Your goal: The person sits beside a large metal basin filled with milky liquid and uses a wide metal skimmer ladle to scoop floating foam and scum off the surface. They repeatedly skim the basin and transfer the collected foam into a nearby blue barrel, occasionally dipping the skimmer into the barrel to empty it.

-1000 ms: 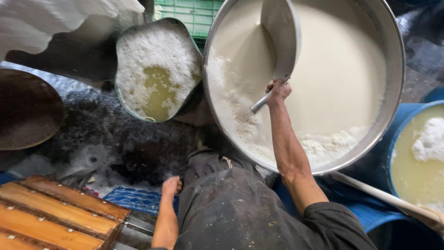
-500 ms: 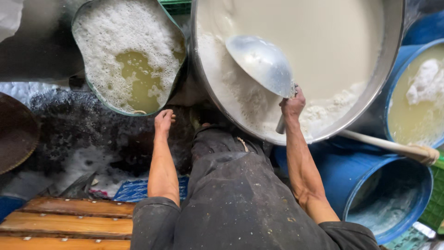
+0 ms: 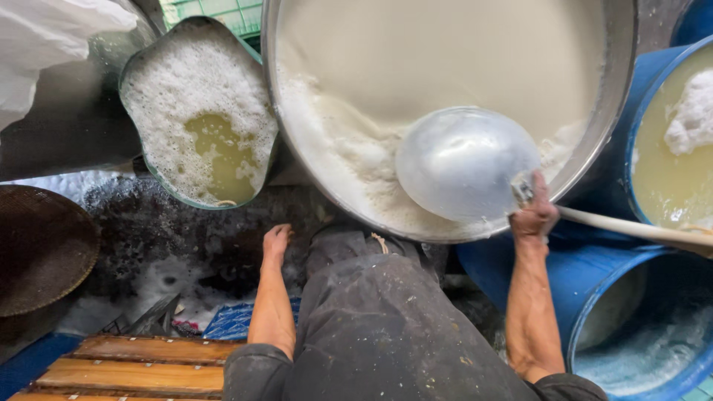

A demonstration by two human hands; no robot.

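My right hand [image 3: 535,212] grips the short handle of a large round metal ladle [image 3: 464,163], whose bowl hangs over the near edge of a big steel vat [image 3: 622,96] full of creamy white liquid with foam along its front. My left hand [image 3: 276,241] hangs empty beside my dark apron, fingers loosely together, above the wet dark floor near a green bucket [image 3: 141,160] of froth and yellowish liquid.
Blue barrels [image 3: 653,349] stand at right, one holding yellowish liquid with white curd. A white pipe [image 3: 631,229] crosses between them. A brown woven tray [image 3: 41,249] lies at left, a wooden slatted board [image 3: 141,367] at bottom left, white cloth [image 3: 44,44] at top left.
My right hand has swung the ladle from the vat's far side down to its near right edge, bowl now turned over. My left arm has lowered and hangs straight.
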